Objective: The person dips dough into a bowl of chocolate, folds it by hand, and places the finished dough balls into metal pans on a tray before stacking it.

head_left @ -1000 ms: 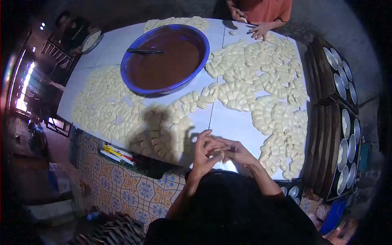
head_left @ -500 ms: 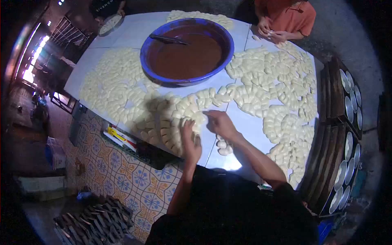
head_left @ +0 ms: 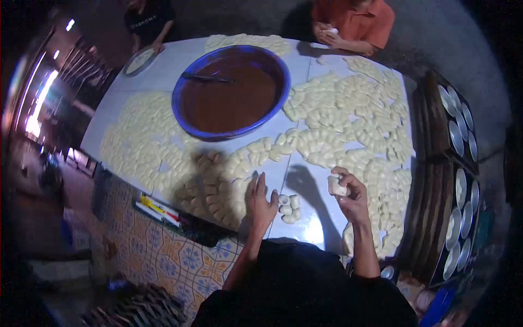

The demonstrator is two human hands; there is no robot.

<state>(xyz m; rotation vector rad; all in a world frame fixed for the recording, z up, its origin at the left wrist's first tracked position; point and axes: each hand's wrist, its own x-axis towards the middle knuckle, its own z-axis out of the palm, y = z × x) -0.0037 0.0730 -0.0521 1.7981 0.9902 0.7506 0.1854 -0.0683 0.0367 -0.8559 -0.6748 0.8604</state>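
Raised above the white table, my right hand grips a pale dough piece between thumb and fingers. My left hand is open, its fingers stretched out at the edge of the spread of shaped dough pieces. Just right of that hand lies a small cluster of rounded dough balls. Beyond both hands stands a large blue basin of brown filling, with a dark flat utensil resting across its left side.
Dough pieces cover much of the white table. Racks of round tins stand along the right edge. Across the table, a person in an orange shirt handles dough; another person in black has a hand on a round tray.
My right hand has moved right from the dough row and now holds a dough piece in the air. My left hand's fingers have straightened. The view has shifted slightly.
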